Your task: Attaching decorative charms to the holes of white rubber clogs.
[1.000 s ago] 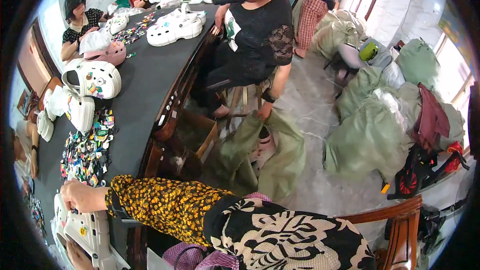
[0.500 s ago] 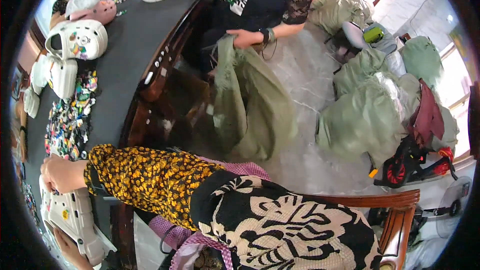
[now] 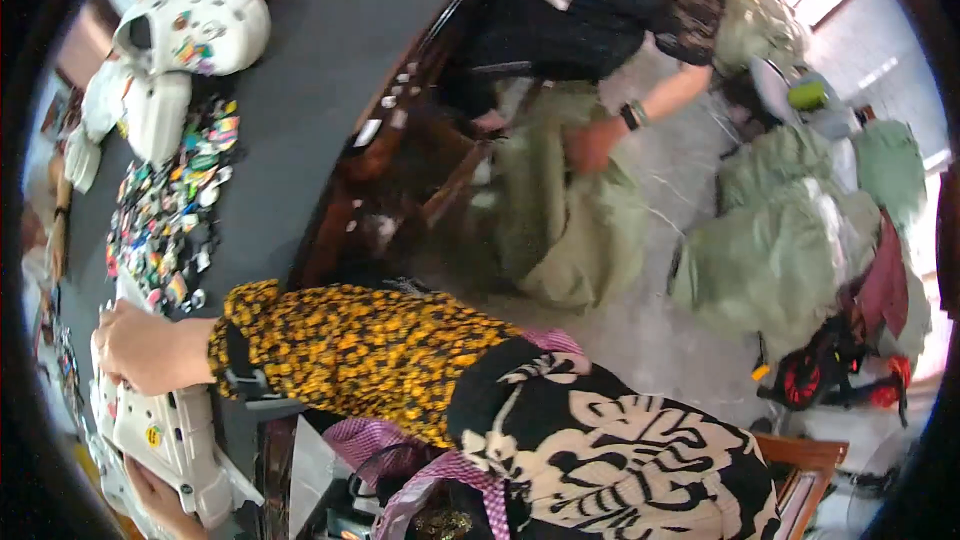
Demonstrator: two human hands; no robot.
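Stuffed green sacks (image 3: 760, 260) lie on the pale floor (image 3: 660, 350), to the right of a dark surface (image 3: 290, 90). At the surface's near end is a white clog (image 3: 150, 420) with a round yellow charm (image 3: 153, 436). The right hand (image 3: 155, 348) is on it with curled fingers; whether they pinch anything is hidden. The left hand (image 3: 165, 505) touches its near side, but I cannot tell whether it is closed. Beyond the hands, small colourful charms (image 3: 175, 230) lie piled beside more white clogs (image 3: 195, 30) toward the left edge.
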